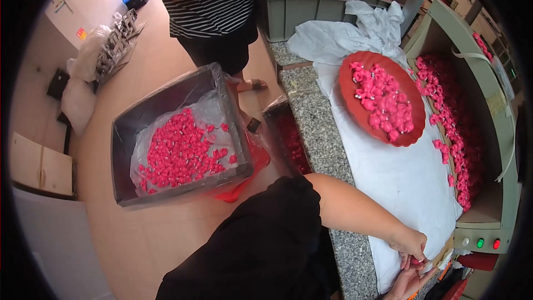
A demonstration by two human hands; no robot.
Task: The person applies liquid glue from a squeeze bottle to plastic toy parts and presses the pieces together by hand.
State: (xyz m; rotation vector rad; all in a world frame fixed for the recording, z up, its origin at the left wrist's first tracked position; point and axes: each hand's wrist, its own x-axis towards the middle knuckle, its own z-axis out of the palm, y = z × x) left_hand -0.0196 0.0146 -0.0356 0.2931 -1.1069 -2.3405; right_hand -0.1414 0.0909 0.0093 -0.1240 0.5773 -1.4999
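My left hand (410,246) reaches across the white cloth (383,189) to the table's near right end. Its fingers pinch a small pink moulded piece (416,261), partly covered by the fingertips. Just below, my right hand (408,284) comes up to the left fingers, cut off by the dark rim of the view. Its fingers bend in close to the piece; what they grip is hidden. A red scalloped plate (348,80) on the cloth bears a heap of similar pink pieces (383,100). More pink pieces (444,116) lie in the grey-green machine's opening.
The grey-green machine (502,211) with lit buttons edges the granite table (316,128). A dark lined bin (125,153) of pink pieces stands at left. At the back, a person in a striped shirt (211,14) reaches into a grey crate (311,14). Crumpled white cloth (338,36) lies before it.
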